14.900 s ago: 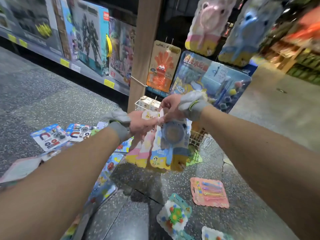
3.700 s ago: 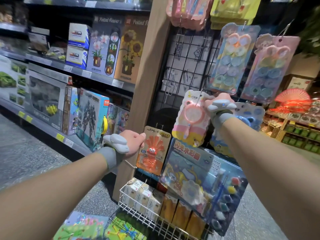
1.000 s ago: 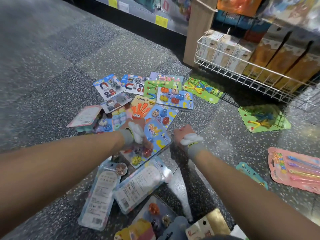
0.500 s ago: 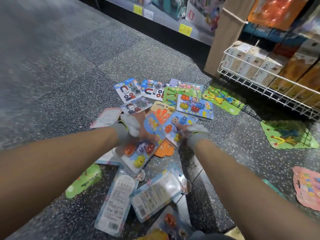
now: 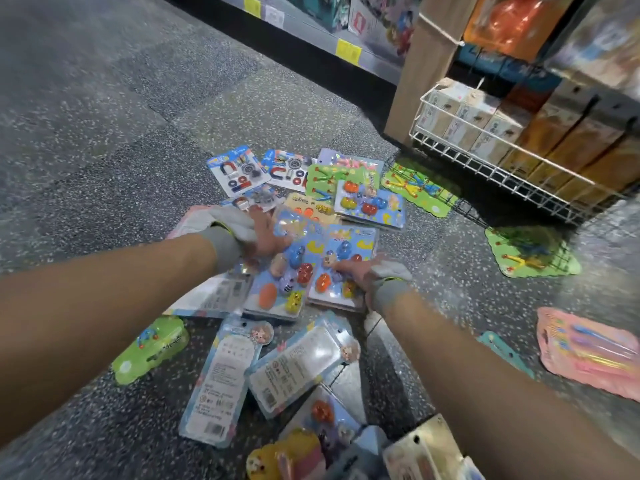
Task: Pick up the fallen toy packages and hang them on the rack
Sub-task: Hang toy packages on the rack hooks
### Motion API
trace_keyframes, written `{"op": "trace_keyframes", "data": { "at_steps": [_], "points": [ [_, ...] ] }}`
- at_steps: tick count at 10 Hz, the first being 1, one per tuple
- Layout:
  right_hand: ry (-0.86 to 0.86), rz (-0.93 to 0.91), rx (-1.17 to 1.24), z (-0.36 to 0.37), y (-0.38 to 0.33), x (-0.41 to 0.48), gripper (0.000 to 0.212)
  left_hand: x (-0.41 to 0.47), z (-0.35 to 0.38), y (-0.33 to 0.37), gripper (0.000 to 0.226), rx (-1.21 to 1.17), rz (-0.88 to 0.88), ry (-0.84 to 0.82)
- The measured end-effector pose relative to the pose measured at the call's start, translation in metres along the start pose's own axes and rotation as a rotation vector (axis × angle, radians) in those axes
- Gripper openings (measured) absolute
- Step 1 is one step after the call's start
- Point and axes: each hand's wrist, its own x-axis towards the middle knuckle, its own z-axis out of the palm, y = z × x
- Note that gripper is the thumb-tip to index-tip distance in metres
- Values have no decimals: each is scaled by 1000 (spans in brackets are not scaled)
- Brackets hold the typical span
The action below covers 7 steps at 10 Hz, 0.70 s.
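Now, left hand [image 5: 265,233] and right hand [image 5: 358,271] on blue toy packages [image 5: 358,241]
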Motion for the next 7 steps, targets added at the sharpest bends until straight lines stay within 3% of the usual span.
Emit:
{"op": "trace_keyframes", "data": {
  "at_steps": [1,2,3,4,5,6,7],
  "points": [
    [163,16,-36,-17,37,-21,83,-15,13,17,68,-165,-13,-153],
    [213,37,24,-21,52,-43,99,-37,14,34,63,-252,-9,-220],
    [235,56,39,-36,53,-94,92,-81,-2,67,59,-317,-26,-273],
    [254,97,39,-52,44,-139,98,-116,-18,88,79,-416,-43,-263],
    [251,105,159,-82,10,-224,88,-162,-57,113,57,-576,-190,-329],
    [215,153,196,-102,-16,-282,90,-207,-103,133,47,-778,-261,-360],
    [200,163,223,-113,-43,-324,91,-239,-144,151,48,-822,-274,-357]
  ]
}}
